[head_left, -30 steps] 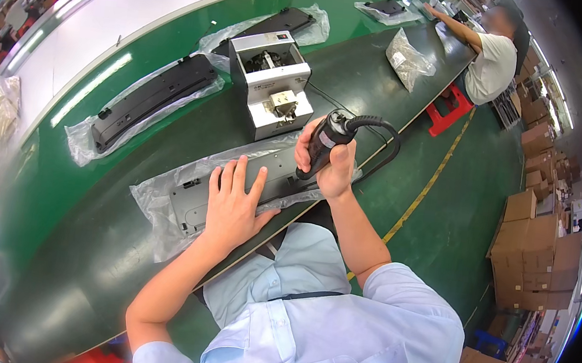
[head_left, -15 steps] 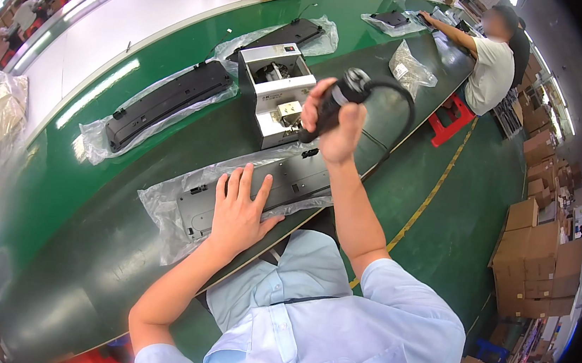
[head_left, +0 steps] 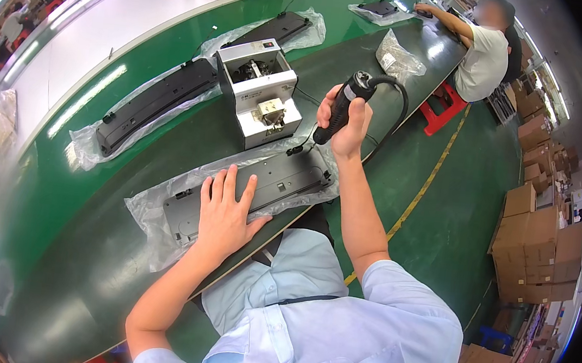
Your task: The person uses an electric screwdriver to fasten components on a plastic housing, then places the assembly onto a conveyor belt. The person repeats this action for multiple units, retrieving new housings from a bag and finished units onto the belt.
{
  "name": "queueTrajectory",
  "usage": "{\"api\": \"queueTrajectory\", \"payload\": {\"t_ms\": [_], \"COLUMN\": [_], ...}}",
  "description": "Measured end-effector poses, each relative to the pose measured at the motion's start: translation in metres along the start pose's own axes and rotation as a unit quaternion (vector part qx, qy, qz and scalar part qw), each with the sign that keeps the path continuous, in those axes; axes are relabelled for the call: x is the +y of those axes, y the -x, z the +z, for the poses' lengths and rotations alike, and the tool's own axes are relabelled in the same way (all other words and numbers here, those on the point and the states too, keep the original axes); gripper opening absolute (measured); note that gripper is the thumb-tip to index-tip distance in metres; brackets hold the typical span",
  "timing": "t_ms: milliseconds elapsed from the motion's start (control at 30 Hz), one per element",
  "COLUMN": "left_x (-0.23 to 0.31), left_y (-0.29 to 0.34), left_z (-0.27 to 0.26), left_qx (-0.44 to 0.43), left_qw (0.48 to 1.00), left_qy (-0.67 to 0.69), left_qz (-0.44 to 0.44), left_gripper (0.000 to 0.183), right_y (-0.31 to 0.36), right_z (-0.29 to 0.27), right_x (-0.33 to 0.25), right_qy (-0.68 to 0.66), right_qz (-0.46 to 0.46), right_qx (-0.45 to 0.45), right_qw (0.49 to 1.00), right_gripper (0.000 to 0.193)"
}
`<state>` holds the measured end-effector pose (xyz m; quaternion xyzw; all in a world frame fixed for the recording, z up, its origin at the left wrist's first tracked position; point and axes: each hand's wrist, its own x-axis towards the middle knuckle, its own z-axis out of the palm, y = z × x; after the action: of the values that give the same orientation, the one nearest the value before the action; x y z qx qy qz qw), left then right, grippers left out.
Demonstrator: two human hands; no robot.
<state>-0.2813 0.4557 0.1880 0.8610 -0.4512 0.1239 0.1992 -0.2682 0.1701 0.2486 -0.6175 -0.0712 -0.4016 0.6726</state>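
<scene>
My right hand (head_left: 352,137) is wrapped round a black electric screwdriver (head_left: 342,109), whose cable loops off its top to the right. The driver leans, with its thin bit pointing down at the far edge of a long black plastic panel (head_left: 269,183); whether the bit touches cannot be made out. Fingers spread, my left hand (head_left: 225,210) lies flat on the panel's left part. Under the panel is a clear plastic bag (head_left: 149,210). Just beyond stands a white and grey screw feeder (head_left: 256,96) with an open top and a small metal block in front.
Two more black panels, one left (head_left: 157,107) and one behind the feeder (head_left: 267,34), lie on plastic. A clear bag of small parts (head_left: 400,58) rests farther right. A person (head_left: 485,56) works at the far end near a red stool (head_left: 442,111). Cardboard boxes (head_left: 530,235) stack at right.
My right hand has brought the screwdriver from beside the feeder to the panel's far edge, bit downward. The left hand stays flat on the panel. The view has shifted slightly.
</scene>
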Motion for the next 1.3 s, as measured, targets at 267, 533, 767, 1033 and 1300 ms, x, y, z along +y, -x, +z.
{"api": "queueTrajectory", "payload": {"t_ms": [267, 533, 767, 1033, 1300], "left_x": [-0.004, -0.004, -0.005, -0.012, -0.013], "left_y": [0.006, 0.010, 0.015, 0.014, 0.021], "left_z": [-0.004, -0.003, -0.007, -0.006, -0.012], "left_qx": [-0.005, 0.011, 0.011, 0.013, 0.006], "left_qw": [1.000, 1.000, 1.000, 1.000, 1.000], "left_qy": [-0.006, -0.004, -0.002, 0.000, 0.003], "left_qz": [-0.013, 0.002, 0.008, 0.008, -0.002], "left_gripper": [0.081, 0.081, 0.080, 0.080, 0.081], "right_y": [0.004, -0.001, -0.010, 0.024, 0.055], "right_z": [0.010, 0.067, 0.089, 0.066, 0.052], "right_x": [0.002, -0.024, -0.005, -0.036, -0.060], "right_qy": [0.015, -0.105, -0.134, -0.111, -0.123], "right_qz": [0.037, -0.059, -0.045, 0.029, 0.073], "right_qx": [-0.032, -0.088, -0.081, -0.098, -0.129], "right_qw": [0.999, 0.989, 0.987, 0.989, 0.981], "right_gripper": [0.074, 0.077, 0.072, 0.082, 0.083]}}
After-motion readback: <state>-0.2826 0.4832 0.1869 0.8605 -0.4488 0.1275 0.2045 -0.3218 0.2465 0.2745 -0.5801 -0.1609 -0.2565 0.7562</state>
